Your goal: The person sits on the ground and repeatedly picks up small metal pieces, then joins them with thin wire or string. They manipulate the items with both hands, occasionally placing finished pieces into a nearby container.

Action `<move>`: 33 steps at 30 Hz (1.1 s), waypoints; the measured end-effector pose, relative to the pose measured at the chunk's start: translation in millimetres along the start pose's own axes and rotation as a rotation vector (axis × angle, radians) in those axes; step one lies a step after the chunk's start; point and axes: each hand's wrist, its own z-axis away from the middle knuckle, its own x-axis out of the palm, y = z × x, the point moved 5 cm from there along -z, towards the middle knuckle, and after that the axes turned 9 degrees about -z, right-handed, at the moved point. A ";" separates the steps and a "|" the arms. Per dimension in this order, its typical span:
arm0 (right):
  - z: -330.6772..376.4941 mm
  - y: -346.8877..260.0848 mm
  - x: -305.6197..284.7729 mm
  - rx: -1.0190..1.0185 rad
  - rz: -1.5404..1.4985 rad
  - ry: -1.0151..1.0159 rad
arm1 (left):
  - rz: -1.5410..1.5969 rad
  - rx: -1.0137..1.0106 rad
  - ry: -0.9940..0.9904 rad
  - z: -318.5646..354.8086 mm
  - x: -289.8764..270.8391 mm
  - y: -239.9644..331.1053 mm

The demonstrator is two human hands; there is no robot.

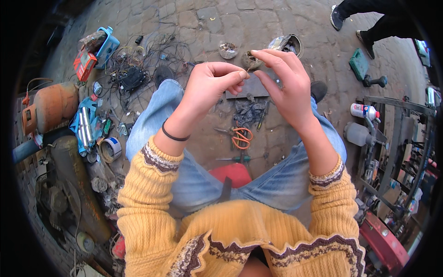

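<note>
My left hand [208, 87] is raised in front of me, thumb and forefinger pinched on a thin copper-coloured wire [249, 69]. Facing it, my right hand [291, 87] has its thumb and fingers apart, close to the wire's free end. Below them on the paving lie a flat grey plate [254, 84], a dark crumpled cloth [249, 111], orange-handled scissors [242, 138] and a green-handled screwdriver [243, 159]. Just beyond my hands stand a clear bowl of small bits [228, 51], a round container [249, 61] partly hidden by my right hand, and a metal tin [296, 45].
Left lie tangled cables [138, 76], a blue plastic container [110, 46], an orange gas cylinder [57, 108] and an opened can [110, 149]. Right are a metal frame [399, 104], a spray can [363, 111] and a green case [358, 64]. Another person's legs [369, 27] show at far right.
</note>
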 end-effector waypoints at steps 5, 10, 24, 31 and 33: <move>1.5 2.5 6.4 -0.035 0.020 -0.023 | 0.039 -0.038 -0.034 -0.3 1.8 -0.8; 4.9 4.7 6.2 0.081 -0.061 0.018 | 0.054 -0.061 -0.036 -1.5 1.8 -3.1; 15.1 30.1 8.7 0.718 -0.683 0.040 | 0.107 -0.014 0.006 -3.1 2.4 -0.6; 16.1 31.2 9.9 0.694 -0.637 0.025 | 0.062 0.032 0.002 -3.0 5.9 0.7; 16.2 30.6 10.6 0.682 -0.630 0.017 | 0.049 0.046 0.002 -3.2 6.3 0.7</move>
